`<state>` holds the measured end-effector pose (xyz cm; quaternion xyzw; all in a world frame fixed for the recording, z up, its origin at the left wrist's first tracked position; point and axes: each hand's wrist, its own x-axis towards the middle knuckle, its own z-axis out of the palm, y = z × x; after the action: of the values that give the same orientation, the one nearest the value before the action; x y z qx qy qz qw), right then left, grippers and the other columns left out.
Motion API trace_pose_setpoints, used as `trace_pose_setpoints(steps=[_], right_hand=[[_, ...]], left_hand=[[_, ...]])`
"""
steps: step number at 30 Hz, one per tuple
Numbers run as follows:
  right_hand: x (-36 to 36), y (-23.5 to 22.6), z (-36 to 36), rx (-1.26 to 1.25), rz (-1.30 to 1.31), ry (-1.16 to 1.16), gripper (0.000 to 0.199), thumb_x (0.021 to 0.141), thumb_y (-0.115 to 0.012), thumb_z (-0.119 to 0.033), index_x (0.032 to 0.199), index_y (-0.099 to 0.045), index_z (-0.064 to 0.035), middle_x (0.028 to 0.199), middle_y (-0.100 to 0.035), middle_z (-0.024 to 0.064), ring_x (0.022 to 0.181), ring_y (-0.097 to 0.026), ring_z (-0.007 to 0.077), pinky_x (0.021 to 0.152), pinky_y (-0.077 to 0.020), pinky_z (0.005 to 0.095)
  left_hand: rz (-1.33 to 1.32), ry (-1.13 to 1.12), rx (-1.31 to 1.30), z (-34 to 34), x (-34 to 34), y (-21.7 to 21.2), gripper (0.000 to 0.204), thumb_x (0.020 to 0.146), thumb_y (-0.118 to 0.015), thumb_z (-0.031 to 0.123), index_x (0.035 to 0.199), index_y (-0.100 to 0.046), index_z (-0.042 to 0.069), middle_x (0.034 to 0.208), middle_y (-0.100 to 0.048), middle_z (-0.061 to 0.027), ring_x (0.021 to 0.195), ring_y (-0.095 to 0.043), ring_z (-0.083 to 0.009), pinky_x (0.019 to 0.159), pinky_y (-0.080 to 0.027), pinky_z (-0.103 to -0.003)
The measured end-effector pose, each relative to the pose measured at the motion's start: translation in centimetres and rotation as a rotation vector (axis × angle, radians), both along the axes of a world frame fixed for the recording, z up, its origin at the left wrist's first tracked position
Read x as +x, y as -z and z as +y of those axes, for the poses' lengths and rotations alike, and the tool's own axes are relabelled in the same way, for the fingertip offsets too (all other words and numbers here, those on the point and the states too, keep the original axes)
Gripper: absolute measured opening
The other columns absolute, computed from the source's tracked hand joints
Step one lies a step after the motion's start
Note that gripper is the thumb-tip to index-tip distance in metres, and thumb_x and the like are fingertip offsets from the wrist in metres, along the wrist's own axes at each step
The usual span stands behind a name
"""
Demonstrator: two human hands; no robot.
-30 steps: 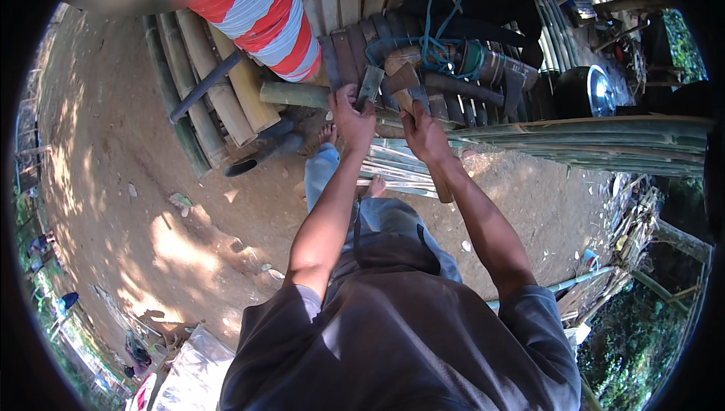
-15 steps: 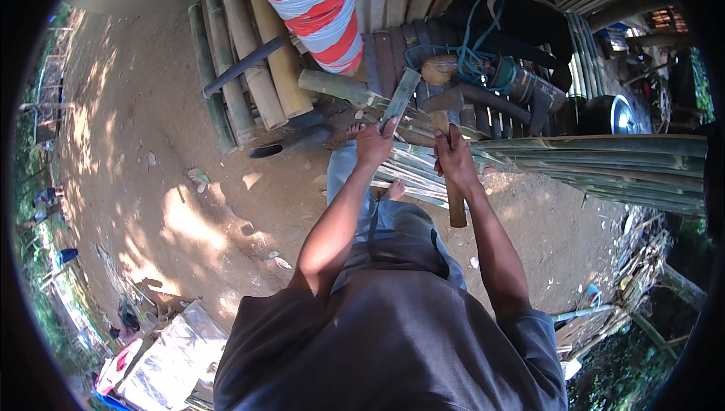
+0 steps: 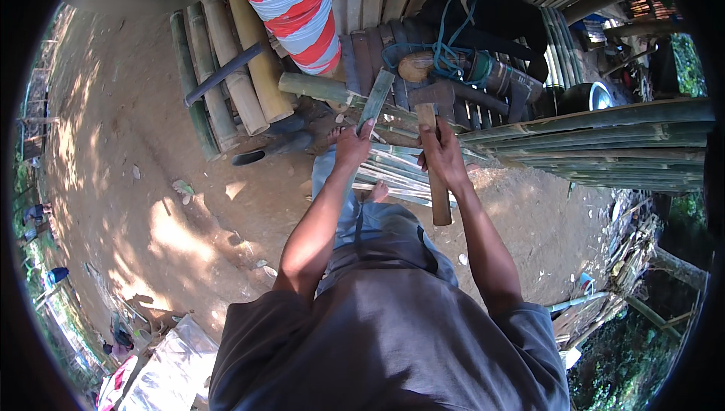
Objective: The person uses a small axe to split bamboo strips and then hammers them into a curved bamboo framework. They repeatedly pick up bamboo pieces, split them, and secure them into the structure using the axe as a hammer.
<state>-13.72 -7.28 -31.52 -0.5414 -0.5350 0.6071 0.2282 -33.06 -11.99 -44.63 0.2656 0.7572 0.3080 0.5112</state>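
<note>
My left hand (image 3: 353, 145) is closed round a short flat green bamboo strip (image 3: 377, 94), which points up and away from me. To its right, my right hand (image 3: 444, 156) grips the wooden handle of a hammer (image 3: 440, 203). A dark, blocky head shows at the far end of the handle; its exact shape is hard to make out against the dark things behind. Below and between both hands lie split bamboo slats (image 3: 396, 173), pale side showing, near my bare feet (image 3: 377, 191). A cut green bamboo piece (image 3: 313, 87) lies just beyond my left hand.
A bundle of long green bamboo (image 3: 604, 135) extends right. Bamboo poles (image 3: 234, 56) lie at the far left beside a red-and-white wrapped post (image 3: 291, 3). On the slatted bench (image 3: 370, 52) are a blue cord (image 3: 445, 56) and a dark bag (image 3: 483, 22). A metal pot (image 3: 589, 99) stands beyond.
The whole scene has shifted slightly left in view. Both hands keep their hold on the bamboo strip and the hammer, with little change between them.
</note>
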Motion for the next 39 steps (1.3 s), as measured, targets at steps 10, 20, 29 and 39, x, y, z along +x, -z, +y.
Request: trace_pose_setpoints(steps=[10, 20, 29, 39], right_hand=[[-3.1, 0.2, 8.5, -0.114, -0.051, -0.241, 0.033, 0.098, -0.055, -0.029, 0.118, -0.052, -0.0035, 0.072, -0.056, 0.0035, 0.049, -0.052, 0.0105, 0.041, -0.0414, 0.0264], [-3.4, 1.1, 8.5, -0.189, -0.069, -0.299, 0.035, 0.097, -0.057, -0.026, 0.122, -0.051, -0.0024, 0.073, -0.056, 0.003, 0.05, -0.052, 0.0097, 0.042, -0.042, 0.0261], [-2.2, 4.0, 5.3, 0.28, -0.162, -0.247, 0.044, 0.097, -0.054, -0.022, 0.137, -0.043, -0.0078, 0.08, -0.064, 0.012, 0.061, -0.064, 0.0253, 0.056, -0.0527, 0.0357], [-3.0, 1.9, 3.5, 0.478, -0.446, -0.335, 0.045, 0.097, -0.051, -0.023, 0.138, -0.04, -0.0092, 0.095, -0.063, 0.0325, 0.092, -0.059, 0.0532, 0.074, -0.0466, 0.057]], left_hand=[[0.178, 0.086, 0.094, -0.2, -0.4, 3.4, 0.061, 0.095, -0.05, 0.055, 0.085, -0.064, -0.003, 0.072, -0.064, -0.0239, 0.071, -0.064, -0.0416, 0.069, -0.049, -0.048], [0.276, 0.12, 0.026, -0.1, 0.0, 1.7, 0.061, 0.095, -0.047, 0.056, 0.087, -0.066, -0.002, 0.087, -0.066, -0.0275, 0.09, -0.062, -0.0457, 0.09, -0.045, -0.05], [0.242, 0.113, 0.02, -0.2, -0.2, 2.8, 0.063, 0.094, -0.046, 0.059, 0.088, -0.066, -0.001, 0.092, -0.066, -0.0277, 0.094, -0.062, -0.0459, 0.089, -0.046, -0.051], [0.409, 0.171, -0.006, 0.3, 0.0, -0.2, 0.07, 0.093, -0.042, 0.065, 0.095, -0.067, 0.0, 0.1, -0.066, -0.027, 0.101, -0.061, -0.0458, 0.091, -0.047, -0.05]])
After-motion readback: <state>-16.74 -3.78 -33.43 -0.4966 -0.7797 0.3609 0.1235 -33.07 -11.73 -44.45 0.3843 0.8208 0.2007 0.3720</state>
